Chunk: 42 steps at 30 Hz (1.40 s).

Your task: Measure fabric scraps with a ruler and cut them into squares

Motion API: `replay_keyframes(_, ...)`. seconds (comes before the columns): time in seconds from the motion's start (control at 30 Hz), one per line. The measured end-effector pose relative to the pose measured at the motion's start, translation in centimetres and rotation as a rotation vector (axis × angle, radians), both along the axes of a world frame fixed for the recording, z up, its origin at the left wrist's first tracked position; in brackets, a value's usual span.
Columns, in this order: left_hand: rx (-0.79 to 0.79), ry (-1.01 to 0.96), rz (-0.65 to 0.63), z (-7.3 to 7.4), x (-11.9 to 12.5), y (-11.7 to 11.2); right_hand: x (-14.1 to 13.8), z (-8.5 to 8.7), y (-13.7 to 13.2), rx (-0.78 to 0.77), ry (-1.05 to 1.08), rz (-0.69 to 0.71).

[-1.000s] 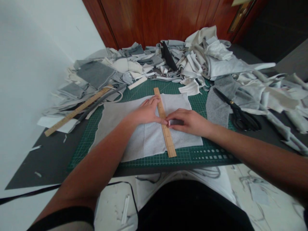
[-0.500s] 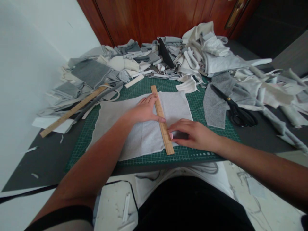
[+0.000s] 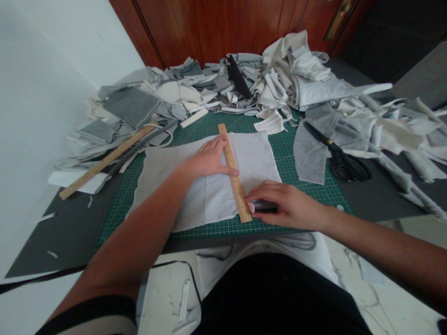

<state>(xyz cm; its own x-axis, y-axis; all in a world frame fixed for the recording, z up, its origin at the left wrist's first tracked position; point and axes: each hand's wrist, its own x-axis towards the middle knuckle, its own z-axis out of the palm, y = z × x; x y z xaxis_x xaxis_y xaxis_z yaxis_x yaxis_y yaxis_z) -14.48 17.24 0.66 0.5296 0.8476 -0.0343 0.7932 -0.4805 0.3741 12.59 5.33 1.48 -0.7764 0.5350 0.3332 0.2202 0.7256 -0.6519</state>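
A pale grey piece of fabric (image 3: 195, 195) lies flat on the green cutting mat (image 3: 188, 132). Across it, slanting from far to near, rests a wooden ruler (image 3: 234, 184). My left hand (image 3: 209, 158) presses the ruler down, fingers stretched out, with fingertips and thumb on the wood. Beside the ruler's near end my right hand (image 3: 279, 202) pinches a small pale pink piece, seemingly tailor's chalk (image 3: 251, 207), against the ruler's right edge. My right fingers hide part of the chalk and the fabric's near right corner.
Black-handled scissors (image 3: 344, 163) lie to the right, partly over a grey fabric scrap (image 3: 310, 158). Heaped fabric scraps (image 3: 216, 83) line the back against a wooden door (image 3: 209, 28). Another wooden ruler (image 3: 108, 160) slants on the left pile beside the white wall (image 3: 52, 93).
My right hand has slid toward me along the ruler's right edge, the chalk moving with it. My left hand and the ruler stay in place.
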Motion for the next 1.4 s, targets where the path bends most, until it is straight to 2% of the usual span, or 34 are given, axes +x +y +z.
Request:
replay_keyframes(0.57, -0.016, -0.002, 0.002, 0.1, 0.1, -0.1, 0.4, 0.1, -1.5, -0.014, -0.026, 0.026)
replay_keyframes(1.07, -0.009, -0.013, -0.001, 0.1, 0.1, -0.1, 0.7, 0.6, -1.3, -0.053, -0.033, 0.111)
replay_keyframes(1.4, 0.001, 0.005, -0.002, 0.0, 0.0, 0.0, 1.0, 0.4, -1.4, -0.042, -0.037, 0.132)
